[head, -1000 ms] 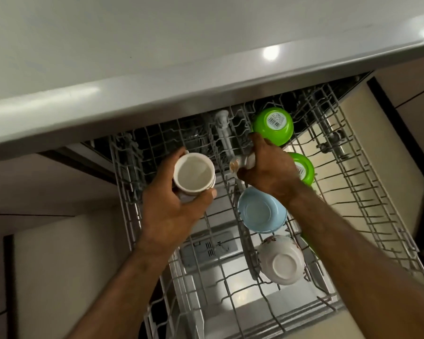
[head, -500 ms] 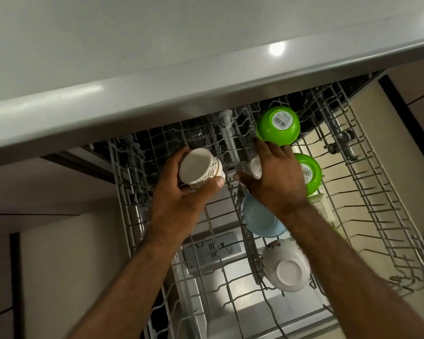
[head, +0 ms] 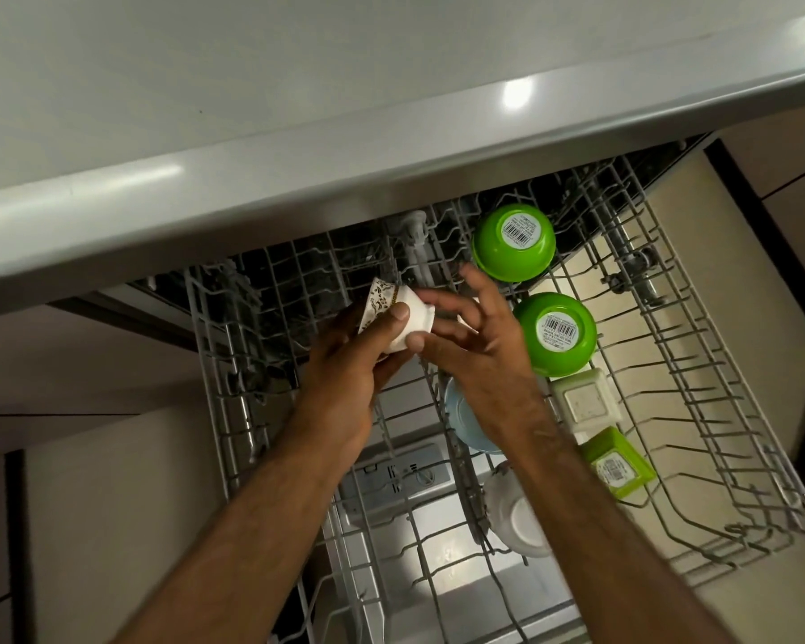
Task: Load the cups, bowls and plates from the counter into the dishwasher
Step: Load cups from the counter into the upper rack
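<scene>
A white cup point(head: 398, 320) with a dark patterned rim lies tilted on its side above the upper rack point(head: 716, 411) of the dishwasher, near the rack's back middle. My left hand point(head: 345, 369) grips it from below and the left. My right hand point(head: 479, 350) pinches the cup's base between thumb and forefinger, its other fingers spread. In the rack's right half sit two upturned green bowls point(head: 514, 241) point(head: 556, 332), a pale blue bowl point(head: 458, 420) partly under my right wrist, and an upturned white bowl point(head: 521, 518).
The grey counter edge point(head: 298, 188) overhangs the rack's back. A white square container point(head: 584, 402) and a green square one point(head: 616, 462) stand behind my right forearm. The rack's left columns and far right rows show bare wire. The open dishwasher door point(head: 428, 592) lies below.
My left hand has tipped the cup from mouth-up onto its side and carried it right. My right hand has opened off the white thing it held and taken the cup's base.
</scene>
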Motion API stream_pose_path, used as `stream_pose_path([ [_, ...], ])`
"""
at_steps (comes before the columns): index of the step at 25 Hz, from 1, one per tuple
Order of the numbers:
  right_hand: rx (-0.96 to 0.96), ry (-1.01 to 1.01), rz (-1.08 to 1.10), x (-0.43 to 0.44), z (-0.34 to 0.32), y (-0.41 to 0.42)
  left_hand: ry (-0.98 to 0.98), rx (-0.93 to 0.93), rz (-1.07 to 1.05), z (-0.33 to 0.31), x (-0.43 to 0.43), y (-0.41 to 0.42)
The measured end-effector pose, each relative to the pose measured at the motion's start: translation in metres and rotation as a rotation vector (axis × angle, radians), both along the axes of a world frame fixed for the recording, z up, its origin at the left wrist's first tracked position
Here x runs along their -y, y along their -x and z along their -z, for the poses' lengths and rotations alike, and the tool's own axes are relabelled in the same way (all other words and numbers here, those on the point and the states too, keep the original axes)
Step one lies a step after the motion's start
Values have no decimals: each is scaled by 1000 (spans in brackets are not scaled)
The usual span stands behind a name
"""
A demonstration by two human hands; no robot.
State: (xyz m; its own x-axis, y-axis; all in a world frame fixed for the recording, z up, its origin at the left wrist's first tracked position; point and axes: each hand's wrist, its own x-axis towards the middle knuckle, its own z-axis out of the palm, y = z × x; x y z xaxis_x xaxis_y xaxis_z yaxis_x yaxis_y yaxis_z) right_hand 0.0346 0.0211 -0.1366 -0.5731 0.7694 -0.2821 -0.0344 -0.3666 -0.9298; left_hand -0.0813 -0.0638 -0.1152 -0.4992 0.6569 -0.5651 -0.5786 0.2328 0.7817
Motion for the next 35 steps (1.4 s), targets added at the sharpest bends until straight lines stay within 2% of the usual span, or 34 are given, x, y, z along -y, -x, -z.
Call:
stream_pose_path([
  [3, 85, -15, 103, -14, -10, -5, 74, -70, 71, 1, -4, 0],
  [6, 317, -197, 166, -52, -13, 0, 156, -174, 116, -2, 0, -1],
  [8, 543, -399, 74, -76, -9, 14, 177, -204, 72, -1, 5, 0],
  [10, 775, -614, -121, -89, -3, 30, 194, -220, 34, 1, 9, 0],
  [12, 904, -766, -249, -95, 1, 42, 199, -238, 28, 2, 14, -1],
  [22, 1043, -918, -392, -102, 10, 47, 196, -314, 73, -4, 23, -2],
  [25, 1015, -932, -411, -95, 12, 41, 227, -383, 117, -12, 24, -3],
  [28, 963, -974, -399, -83, 5, 33, 280, -544, 191, -20, 25, -1],
  [32, 928, -996, -435, -50, -25, 18, 358, -900, 372, -41, 36, -6],
  [35, 862, -1031, -416, -23, -60, 3, 369, -1029, 429, -70, 49, -15],
])
